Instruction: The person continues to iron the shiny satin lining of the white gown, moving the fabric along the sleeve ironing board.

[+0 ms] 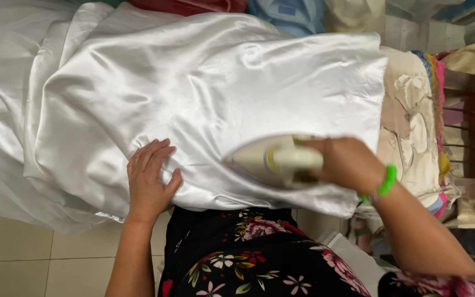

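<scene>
A shiny white satin cloth (204, 82) lies spread over an ironing surface and hangs off its left side. My left hand (149, 179) rests flat on the cloth near its front edge, fingers spread and pointing away from me. My right hand (344, 162) grips the handle of a cream-coloured iron (273, 160), which sits on the cloth with its tip pointing left toward my left hand. A green band circles my right wrist. The iron looks blurred.
A beige padded cover (410, 121) shows at the right end of the surface. A brown wooden rack (471, 132) stands further right. Folded coloured fabrics (287, 14) lie at the far edge. Pale floor tiles (17, 258) show at lower left.
</scene>
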